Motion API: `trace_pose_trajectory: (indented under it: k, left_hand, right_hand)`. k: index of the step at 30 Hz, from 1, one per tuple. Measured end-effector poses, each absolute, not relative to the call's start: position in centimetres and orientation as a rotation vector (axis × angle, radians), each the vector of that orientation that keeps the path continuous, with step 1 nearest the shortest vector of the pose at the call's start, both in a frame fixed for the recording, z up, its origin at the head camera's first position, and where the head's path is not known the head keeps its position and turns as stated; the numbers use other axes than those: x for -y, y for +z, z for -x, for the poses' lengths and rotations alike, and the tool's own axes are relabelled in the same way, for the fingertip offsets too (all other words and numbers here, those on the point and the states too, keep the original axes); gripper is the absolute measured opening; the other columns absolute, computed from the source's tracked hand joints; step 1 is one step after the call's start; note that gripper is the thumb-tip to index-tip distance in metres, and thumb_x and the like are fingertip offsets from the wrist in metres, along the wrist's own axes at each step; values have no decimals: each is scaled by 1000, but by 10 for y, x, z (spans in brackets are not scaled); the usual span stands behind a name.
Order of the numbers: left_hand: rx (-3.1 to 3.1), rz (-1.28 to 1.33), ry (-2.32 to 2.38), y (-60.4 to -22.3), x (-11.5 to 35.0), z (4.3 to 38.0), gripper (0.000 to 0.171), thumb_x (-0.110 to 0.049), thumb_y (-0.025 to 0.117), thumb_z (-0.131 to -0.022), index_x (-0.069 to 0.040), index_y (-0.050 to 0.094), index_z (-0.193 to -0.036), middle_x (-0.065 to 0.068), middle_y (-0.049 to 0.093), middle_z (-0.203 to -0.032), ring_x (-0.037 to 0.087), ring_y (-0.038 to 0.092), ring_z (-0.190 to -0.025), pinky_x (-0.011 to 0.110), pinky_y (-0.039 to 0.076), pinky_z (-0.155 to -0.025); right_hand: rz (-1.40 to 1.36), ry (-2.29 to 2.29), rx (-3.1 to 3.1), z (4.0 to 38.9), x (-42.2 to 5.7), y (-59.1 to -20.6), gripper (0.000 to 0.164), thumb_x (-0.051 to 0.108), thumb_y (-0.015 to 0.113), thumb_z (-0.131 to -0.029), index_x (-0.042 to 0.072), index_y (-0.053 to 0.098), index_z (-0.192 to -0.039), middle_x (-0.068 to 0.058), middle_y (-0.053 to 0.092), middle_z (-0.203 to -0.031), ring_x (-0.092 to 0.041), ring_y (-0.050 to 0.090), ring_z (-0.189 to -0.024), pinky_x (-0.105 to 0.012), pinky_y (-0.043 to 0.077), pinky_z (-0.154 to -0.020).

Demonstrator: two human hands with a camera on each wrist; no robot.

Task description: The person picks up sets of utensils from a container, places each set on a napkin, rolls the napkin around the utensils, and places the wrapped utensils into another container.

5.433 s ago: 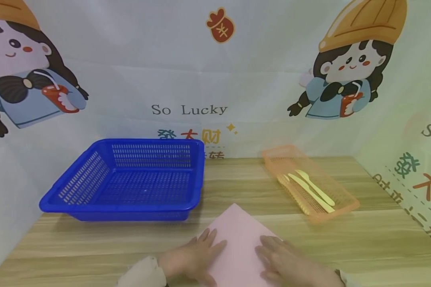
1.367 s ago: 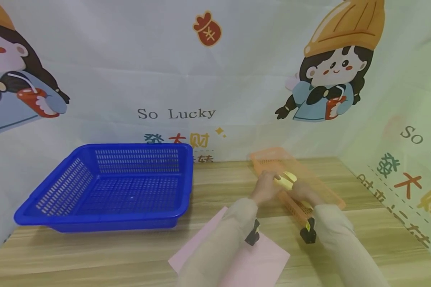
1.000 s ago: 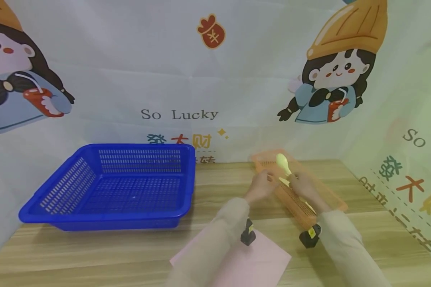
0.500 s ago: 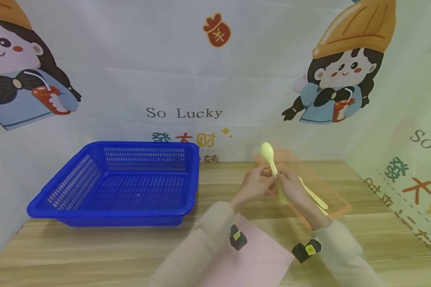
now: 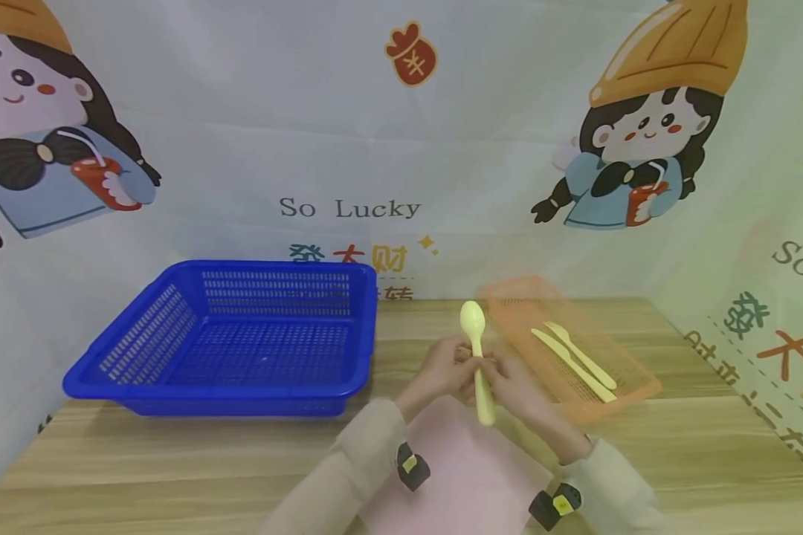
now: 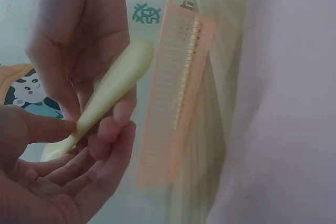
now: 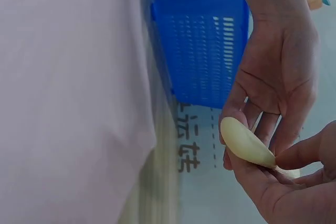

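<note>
A pale yellow plastic spoon [image 5: 484, 397] is held up in front of me, bowl pointing away, above the far corner of a pink sheet [image 5: 465, 475]. My left hand [image 5: 447, 369] pinches its handle from the left with thumb and fingers. From the other side my right hand [image 5: 518, 386] pinches the same handle, the two sets of fingers meeting near its middle. In the left wrist view the spoon [image 6: 118, 80] slants between both hands; the right wrist view shows its bowl [image 7: 244, 142] close to the fingers.
An orange mesh basket [image 5: 632, 371] lies on the right of the wood-grain table [image 5: 696, 446], with a yellow knife [image 5: 589, 377] and fork [image 5: 592, 365] in it. At the left stands a large blue basket [image 5: 234, 390]. A printed cloth [image 5: 348, 148] hangs behind.
Both hands first lay on the pink sheet, then reached into the orange basket. The spoon came up out of it and has moved left and nearer, over the sheet.
</note>
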State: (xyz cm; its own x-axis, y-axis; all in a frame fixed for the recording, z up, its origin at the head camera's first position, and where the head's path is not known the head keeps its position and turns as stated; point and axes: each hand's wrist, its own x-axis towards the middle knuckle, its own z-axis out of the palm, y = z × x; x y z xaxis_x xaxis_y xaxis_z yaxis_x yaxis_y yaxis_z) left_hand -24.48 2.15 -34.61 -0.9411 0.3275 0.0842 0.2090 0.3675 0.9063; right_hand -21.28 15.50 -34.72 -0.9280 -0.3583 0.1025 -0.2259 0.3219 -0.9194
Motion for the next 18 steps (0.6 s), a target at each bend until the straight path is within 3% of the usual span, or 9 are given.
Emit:
trace_pose_trajectory:
  k: [5, 12, 18]
  left_hand:
    - [-2515, -398, 1641, -354, -12, 239, 15, -3, 62, -79, 5, 58, -91, 18, 66, -88, 27, 64, -79, 25, 52, -61]
    - [-2436, -297, 1715, -361, -1, 232, 14, 3, 62, -77, 8, 56, -88, 21, 65, -81, 21, 63, -60, 26, 53, -51]
    - [-2512, -362, 1708, -366, 10, 230, 12, 3, 62, -77, 9, 55, -85, 20, 65, -74, 21, 62, -57, 25, 51, -49]
  right_hand:
    - [459, -1733, -2381, 207, -143, -358, 31, 2, 35, -94, -20, 33, -116, -28, 60, -92, -30, 64, -76, -34, 53, -70]
    - [420, -1568, -2650, 198, -127, -367, 32, 3, 55, -84, -11, 45, -111, -19, 60, -88, -31, 61, -81, -30, 53, -61]
    - [437, -1481, -2730, 194, -120, -370, 31, 0, 57, -80, -8, 50, -110, -14, 58, -86, -28, 59, -81, -33, 52, -66]
